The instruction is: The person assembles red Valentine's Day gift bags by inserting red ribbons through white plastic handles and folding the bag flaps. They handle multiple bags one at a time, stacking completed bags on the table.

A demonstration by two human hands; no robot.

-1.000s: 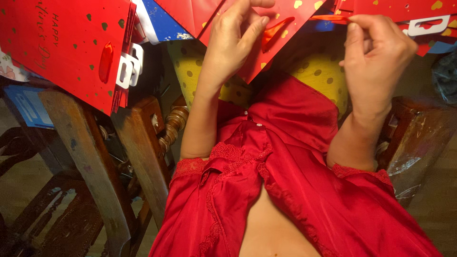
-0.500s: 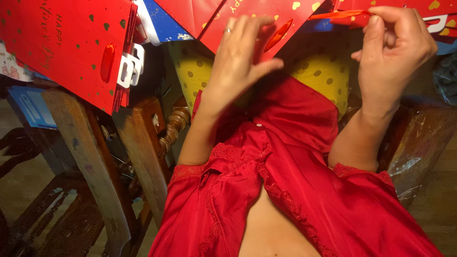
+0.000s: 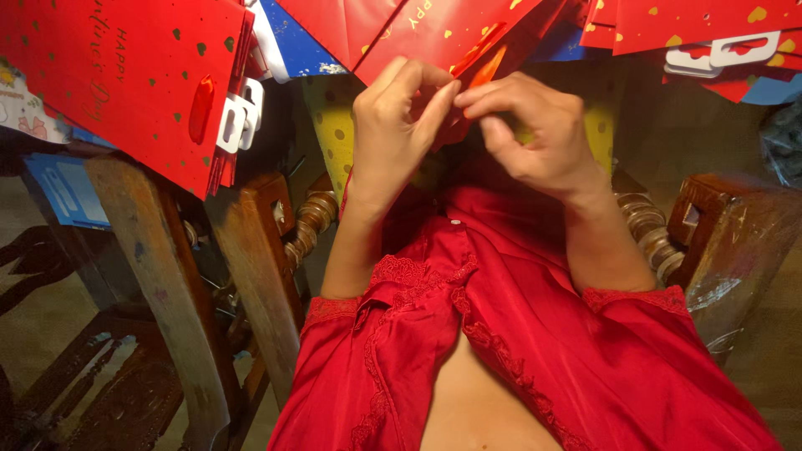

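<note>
My left hand (image 3: 399,125) and my right hand (image 3: 535,134) meet in front of my chest. Both pinch the orange-red ribbon handle (image 3: 478,60) of a flat red paper gift bag (image 3: 418,29) that lies at the top centre. The fingertips of the two hands touch around the ribbon. Under the bag a yellow bag with dots (image 3: 334,117) shows. My red satin top (image 3: 468,334) fills the lower middle of the view.
A stack of red gift bags with white plastic hangers (image 3: 125,83) lies at the upper left on a wooden bench (image 3: 159,276). More red bags (image 3: 702,33) lie at the upper right. Carved wooden chair arms (image 3: 718,225) stand on both sides.
My right hand has come in from the far right to the centre. My left hand has curled its fingers. Both now pinch the ribbon together.
</note>
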